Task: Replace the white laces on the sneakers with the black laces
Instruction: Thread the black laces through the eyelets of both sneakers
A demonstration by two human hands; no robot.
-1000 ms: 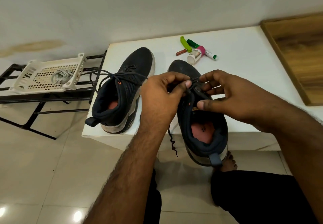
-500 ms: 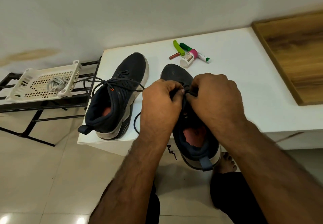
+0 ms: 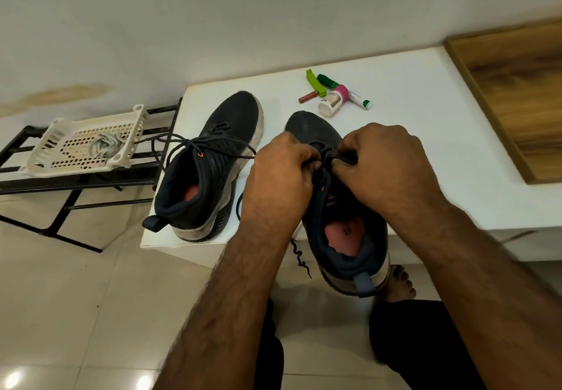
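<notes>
Both hands up at the laces of the near dark navy knit sneaker [image 3: 343,237], which sits at the front edge of the white tabletop [image 3: 425,146] w/ its heel hanging over. Left hand [image 3: 279,183] is pinched shut on the thin black lace [image 3: 299,257], fingers curled tight; right hand [image 3: 386,164] is clenched on the same lace just beside it, knuckles nearly touching over the tongue. A loose lace end dangles off the table edge. The 2nd dark navy sneaker [image 3: 213,164] lies to the left, already strung in black, ends loose. Old white laces [image 3: 105,146] sit bunched in a white perforated plastic basket [image 3: 60,158] on a black metal rack [image 3: 76,183]. Small bottles & tubes [image 3: 334,97] lie at the back.
</notes>
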